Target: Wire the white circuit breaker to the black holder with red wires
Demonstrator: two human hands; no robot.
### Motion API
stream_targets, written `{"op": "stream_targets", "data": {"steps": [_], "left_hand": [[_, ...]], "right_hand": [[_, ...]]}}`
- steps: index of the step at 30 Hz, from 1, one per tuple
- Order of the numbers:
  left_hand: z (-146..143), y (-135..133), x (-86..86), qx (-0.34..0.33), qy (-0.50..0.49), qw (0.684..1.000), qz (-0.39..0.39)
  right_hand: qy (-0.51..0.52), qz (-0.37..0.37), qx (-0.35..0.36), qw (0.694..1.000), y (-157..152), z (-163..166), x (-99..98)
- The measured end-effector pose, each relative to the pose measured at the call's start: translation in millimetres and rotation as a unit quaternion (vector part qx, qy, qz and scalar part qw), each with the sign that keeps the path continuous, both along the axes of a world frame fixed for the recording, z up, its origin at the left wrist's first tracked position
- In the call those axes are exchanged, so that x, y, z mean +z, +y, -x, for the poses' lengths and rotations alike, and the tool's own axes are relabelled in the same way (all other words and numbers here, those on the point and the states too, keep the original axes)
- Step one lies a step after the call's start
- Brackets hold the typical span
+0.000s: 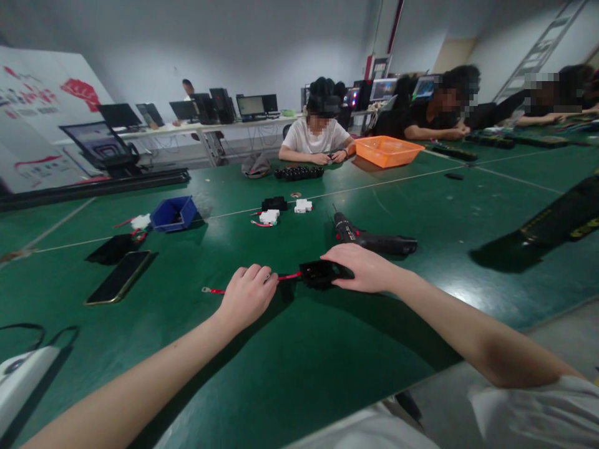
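My left hand (249,293) is closed round a red cable (289,276), whose metal ring terminal (206,290) sticks out to the left of my fist. At its right end the cable runs into a small black housing (316,274) that looks hollow on its near side. My right hand (362,267) grips this housing from the right, thumb below and fingers above. Just beyond my right hand a black cordless drill (374,240) lies on its side, its bit pointing away to the left. Details inside the housing are too dark to make out.
Ahead on the green table (224,243) lie white connector blocks (269,217) and a black block (274,203). To the left are a blue bin (174,214), a phone (118,278) and a black pouch-like piece (110,249). An orange basket (387,151) stands near a person (318,134) opposite.
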State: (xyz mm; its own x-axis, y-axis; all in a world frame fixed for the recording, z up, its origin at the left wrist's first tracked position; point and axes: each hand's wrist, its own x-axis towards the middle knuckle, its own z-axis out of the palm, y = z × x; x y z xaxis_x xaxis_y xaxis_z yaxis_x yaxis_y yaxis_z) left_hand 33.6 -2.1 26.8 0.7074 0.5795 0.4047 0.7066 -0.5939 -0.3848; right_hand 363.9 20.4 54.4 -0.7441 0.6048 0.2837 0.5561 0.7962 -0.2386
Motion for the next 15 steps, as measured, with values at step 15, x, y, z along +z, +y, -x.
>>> {"op": "stream_targets", "data": {"steps": [15], "left_hand": [[6, 12, -3.5, 0.005, -0.011, 1.0, -0.001]], "right_hand": [[0.002, -0.036, -0.002, 0.999, 13, 4, -13.1]]}}
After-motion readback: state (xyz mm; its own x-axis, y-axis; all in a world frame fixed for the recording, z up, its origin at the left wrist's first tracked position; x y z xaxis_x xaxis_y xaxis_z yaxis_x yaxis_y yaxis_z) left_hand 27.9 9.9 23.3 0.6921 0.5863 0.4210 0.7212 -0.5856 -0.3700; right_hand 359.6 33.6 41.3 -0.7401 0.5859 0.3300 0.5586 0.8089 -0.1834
